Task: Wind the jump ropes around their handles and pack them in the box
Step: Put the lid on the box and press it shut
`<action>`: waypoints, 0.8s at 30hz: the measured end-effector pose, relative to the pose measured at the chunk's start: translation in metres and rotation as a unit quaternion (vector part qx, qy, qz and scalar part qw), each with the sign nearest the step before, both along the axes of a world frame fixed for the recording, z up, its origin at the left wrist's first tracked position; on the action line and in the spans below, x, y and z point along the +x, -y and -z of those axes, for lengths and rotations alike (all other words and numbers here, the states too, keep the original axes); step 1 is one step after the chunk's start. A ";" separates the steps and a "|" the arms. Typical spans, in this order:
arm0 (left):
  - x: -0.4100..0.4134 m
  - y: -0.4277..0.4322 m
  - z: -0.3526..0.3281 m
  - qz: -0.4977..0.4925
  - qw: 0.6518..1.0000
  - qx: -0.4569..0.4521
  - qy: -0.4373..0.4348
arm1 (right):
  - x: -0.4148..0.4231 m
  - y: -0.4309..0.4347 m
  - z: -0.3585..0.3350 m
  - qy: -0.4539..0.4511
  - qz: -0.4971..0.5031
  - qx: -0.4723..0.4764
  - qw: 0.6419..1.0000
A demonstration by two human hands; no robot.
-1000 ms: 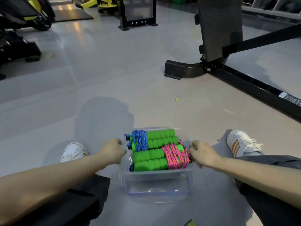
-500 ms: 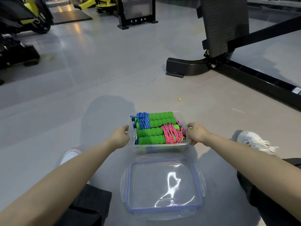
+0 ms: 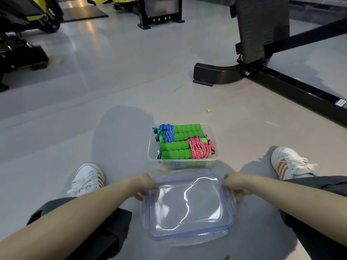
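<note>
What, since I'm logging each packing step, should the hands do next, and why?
Probably lift the lid forward onto the box. The left hand and right hand grip its two sides, the box stands open just beyond it, and the wound jump ropes already lie inside.

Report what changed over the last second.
Both hands pushed the box forward, away from the person, uncovering the lid, then let go. Now the left hand and right hand grip the lid's side edges. The wound jump ropes stayed packed in the box.
</note>
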State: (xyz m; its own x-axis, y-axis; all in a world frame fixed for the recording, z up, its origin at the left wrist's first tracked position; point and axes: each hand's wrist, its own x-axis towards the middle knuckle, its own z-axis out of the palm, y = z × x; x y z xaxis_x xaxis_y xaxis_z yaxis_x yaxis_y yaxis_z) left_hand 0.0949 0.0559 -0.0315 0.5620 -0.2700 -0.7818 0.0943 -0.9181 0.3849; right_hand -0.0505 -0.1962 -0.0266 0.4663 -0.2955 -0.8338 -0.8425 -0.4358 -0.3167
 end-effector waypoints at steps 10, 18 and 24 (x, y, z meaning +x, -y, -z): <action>0.017 -0.028 -0.067 -0.130 0.960 -0.179 -0.172 | 0.004 0.029 -0.039 0.112 0.185 0.161 0.963; 0.035 -0.023 -0.098 -0.171 0.871 -0.424 -0.179 | 0.027 0.046 -0.067 0.158 0.330 0.157 0.917; 0.047 0.006 -0.079 -0.205 0.912 -0.343 0.094 | 0.039 0.042 -0.076 0.260 0.346 0.227 0.872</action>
